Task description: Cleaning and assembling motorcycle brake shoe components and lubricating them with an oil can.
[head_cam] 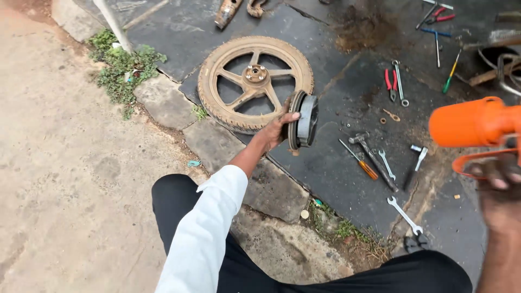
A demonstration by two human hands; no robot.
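My left hand (275,130) is stretched out and grips a round grey metal drum plate (303,119) by its edge, holding it upright above the dark stone slab. Behind it a mud-caked spoked wheel with its tyre (255,81) lies flat on the ground. My right hand (500,187), blurred at the right edge, holds an orange handheld tool (472,122) by its orange handle, its fat nose aimed left toward the plate.
Hand tools lie scattered on the dark slab: a hammer (372,154), an orange-handled screwdriver (359,160), several spanners (404,215), red pliers (391,82). More tools lie at the top right. Weeds (122,68) grow at the slab's edge. Bare concrete (65,163) lies left.
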